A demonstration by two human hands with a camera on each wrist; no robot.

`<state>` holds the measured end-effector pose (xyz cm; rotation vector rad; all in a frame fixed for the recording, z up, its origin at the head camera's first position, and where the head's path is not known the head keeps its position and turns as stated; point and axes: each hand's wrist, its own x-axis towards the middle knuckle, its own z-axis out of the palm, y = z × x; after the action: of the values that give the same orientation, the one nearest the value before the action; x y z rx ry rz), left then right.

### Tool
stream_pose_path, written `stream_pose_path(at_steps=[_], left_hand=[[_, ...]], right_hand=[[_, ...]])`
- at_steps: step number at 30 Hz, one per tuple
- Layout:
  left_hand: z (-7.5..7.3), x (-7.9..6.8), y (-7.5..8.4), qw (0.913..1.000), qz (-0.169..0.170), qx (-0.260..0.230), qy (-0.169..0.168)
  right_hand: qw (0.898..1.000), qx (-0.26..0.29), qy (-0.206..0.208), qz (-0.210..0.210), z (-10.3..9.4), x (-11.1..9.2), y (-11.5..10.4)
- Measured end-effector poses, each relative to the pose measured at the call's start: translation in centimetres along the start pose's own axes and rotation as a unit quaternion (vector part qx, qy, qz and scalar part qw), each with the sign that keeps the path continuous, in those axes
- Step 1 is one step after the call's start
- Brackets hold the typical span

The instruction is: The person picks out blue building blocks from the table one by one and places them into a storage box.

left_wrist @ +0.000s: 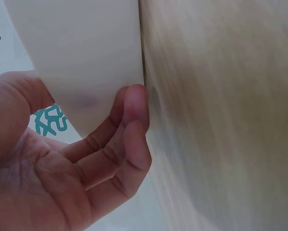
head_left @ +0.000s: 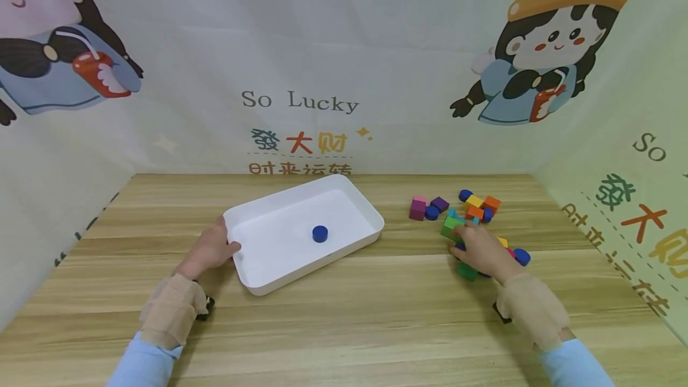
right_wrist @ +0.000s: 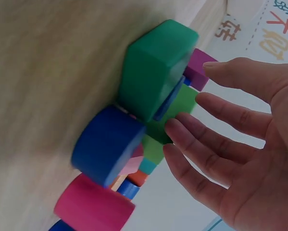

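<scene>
Left: a plain light-blue fabric sleeve (head_left: 146, 363), a wrinkled beige wrist wrap (head_left: 173, 310) and, at the wrap's inner edge, a small black angular device (head_left: 205, 309) with a pale mark. Right: a matching light-blue sleeve (head_left: 574, 366), a similar beige wrap (head_left: 533, 308) and a dark, straight-edged device (head_left: 501, 313). Left hand (head_left: 207, 248) and right hand (head_left: 485, 249): bare.
</scene>
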<state>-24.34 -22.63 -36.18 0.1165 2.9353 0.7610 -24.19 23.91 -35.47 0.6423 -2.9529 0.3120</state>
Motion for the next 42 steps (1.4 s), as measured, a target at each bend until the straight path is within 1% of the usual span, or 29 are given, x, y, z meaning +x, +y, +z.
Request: stream_pose_path(at_steps=[8,15,23,26,36,42], left_hand=[[0.0,0.0,0.0,1.0000,-0.002,0.005,-0.001],[-0.1,0.0,0.2,0.9999,-0.013,0.006,-0.007],[0.0,-0.1,0.1,0.9999,-0.011,-0.005,-0.006],[-0.1,-0.1,0.1,0.9999,-0.010,-0.003,-0.005],[-0.2,-0.2,0.2,1.0000,-0.005,-0.005,-0.004],[-0.1,-0.2,0.3,0.9999,-0.010,-0.001,-0.006]], right_hand=[[1.000,-0.006,-0.002,0.006,0.2,-0.3,0.0],[0.999,-0.012,-0.027,0.023,0.7,-0.4,0.2],[0.999,-0.016,-0.036,0.022,0.9,-0.4,0.2],[0.999,-0.017,-0.038,0.019,1.0,-0.4,0.2],[1.000,-0.006,-0.025,0.001,1.2,-0.1,0.8],[0.999,-0.005,-0.033,-0.001,1.2,-0.1,0.8]])
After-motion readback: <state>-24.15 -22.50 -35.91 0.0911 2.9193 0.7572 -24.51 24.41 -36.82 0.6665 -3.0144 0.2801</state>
